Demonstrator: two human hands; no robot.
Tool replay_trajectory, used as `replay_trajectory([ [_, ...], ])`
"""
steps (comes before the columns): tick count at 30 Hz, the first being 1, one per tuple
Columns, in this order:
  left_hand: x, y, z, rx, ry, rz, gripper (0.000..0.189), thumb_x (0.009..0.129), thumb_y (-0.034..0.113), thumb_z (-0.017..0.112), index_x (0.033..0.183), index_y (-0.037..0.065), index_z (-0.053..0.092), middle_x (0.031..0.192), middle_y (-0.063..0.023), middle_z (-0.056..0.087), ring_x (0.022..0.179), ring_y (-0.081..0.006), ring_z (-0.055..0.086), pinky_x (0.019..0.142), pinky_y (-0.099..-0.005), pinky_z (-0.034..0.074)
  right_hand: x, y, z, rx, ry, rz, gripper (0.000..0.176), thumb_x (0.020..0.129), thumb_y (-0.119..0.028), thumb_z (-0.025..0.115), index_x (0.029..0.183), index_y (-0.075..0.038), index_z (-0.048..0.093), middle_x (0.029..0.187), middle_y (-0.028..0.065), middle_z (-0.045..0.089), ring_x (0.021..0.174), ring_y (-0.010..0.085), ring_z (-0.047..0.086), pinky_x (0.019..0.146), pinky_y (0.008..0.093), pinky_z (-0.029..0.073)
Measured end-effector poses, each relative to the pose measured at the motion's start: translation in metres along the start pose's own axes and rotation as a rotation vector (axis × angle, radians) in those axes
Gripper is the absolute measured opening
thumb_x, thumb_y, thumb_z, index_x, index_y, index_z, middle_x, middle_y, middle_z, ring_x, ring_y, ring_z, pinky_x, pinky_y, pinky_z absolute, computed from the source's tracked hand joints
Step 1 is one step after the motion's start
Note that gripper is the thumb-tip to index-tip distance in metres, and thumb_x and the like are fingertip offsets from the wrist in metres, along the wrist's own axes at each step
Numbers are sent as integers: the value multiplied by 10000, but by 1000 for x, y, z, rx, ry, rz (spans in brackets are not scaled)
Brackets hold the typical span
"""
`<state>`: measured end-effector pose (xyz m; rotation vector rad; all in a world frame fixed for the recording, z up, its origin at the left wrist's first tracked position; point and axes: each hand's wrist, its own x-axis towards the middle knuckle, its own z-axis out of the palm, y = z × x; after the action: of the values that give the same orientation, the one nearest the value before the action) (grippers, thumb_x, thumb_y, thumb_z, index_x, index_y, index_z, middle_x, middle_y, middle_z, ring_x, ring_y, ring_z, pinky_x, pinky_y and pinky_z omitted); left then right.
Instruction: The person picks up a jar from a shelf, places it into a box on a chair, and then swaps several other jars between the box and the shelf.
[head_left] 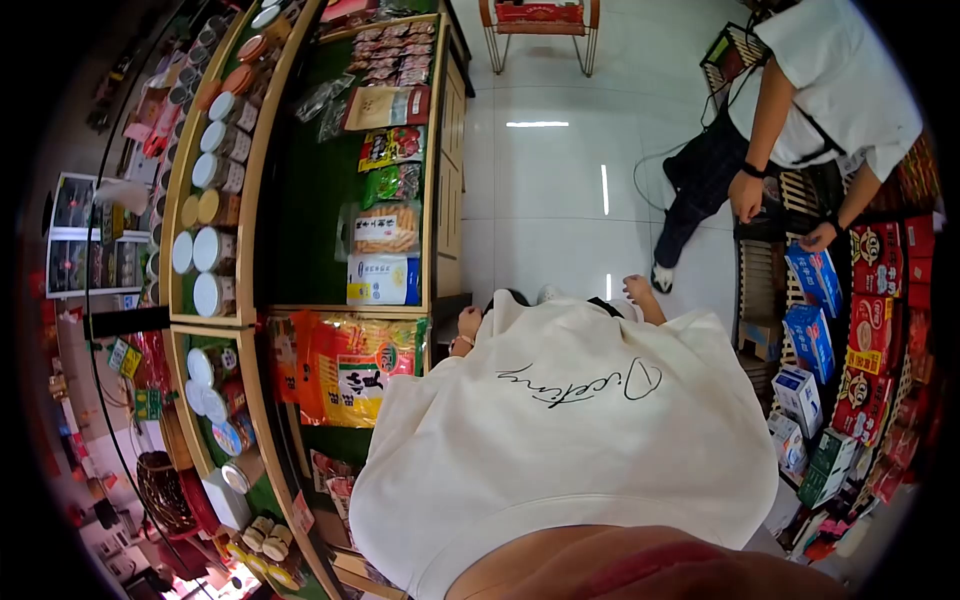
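My left hand (470, 322) hangs beside the wooden shelf edge, its fingers loosely bent and apart, with nothing seen in it. A bracelet circles that wrist. Out over the floor in front of my white shirt, my right hand (637, 288) is loosely open and touches nothing. Nearest on the shelf are a large orange snack bag (350, 370), a blue and white packet (384, 280) and a bag of light brown snacks (386, 228). Further up lie a green packet (391, 185) and a red and yellow packet (391, 147).
Another person (815, 90) stands at the upper right, one hand near blue boxes (815, 275) on a rack with red boxes (872, 260). Lidded jars (213, 248) line the left shelf. A red-topped metal stand (540, 15) is ahead on the tiled floor (540, 160).
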<state>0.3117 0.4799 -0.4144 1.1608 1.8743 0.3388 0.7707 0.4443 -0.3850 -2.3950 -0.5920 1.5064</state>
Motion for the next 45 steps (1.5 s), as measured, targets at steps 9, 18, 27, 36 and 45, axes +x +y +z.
replay_trajectory([
  [9,98,90,5,-68,-181,86,349,795,289,590,987,4,649,944,-184,659,910,-285,628,803,-343,477,106,53,47,-224,0,-325,322,773,-269,592,908,17,653,808,141,654,749,283,607,696,392,475],
  [18,246,180,-12,174,-371,119,353,790,284,556,959,-7,662,954,-216,647,948,-339,615,830,-374,469,123,-126,2,139,-39,45,397,787,-311,578,1064,-27,596,889,142,641,760,246,592,661,389,473],
  [27,411,324,-32,-114,-425,134,352,829,238,538,1037,-39,602,775,-102,647,670,-167,603,631,-288,487,192,-324,-25,223,-69,-58,407,806,-356,559,1127,-107,539,907,81,609,728,203,556,604,370,444],
  [36,464,349,-32,-213,-403,101,295,861,216,518,1011,-18,616,780,-94,647,671,-173,606,608,-294,483,225,-388,-31,54,12,-51,363,784,-315,576,1053,-72,588,831,84,609,664,195,561,540,373,469],
  [45,498,295,-31,552,-485,362,300,820,253,526,917,-5,648,700,-108,629,655,-196,597,606,-335,471,278,-414,-75,196,-24,221,367,805,-321,561,1064,-65,612,966,100,624,852,273,592,692,445,481],
])
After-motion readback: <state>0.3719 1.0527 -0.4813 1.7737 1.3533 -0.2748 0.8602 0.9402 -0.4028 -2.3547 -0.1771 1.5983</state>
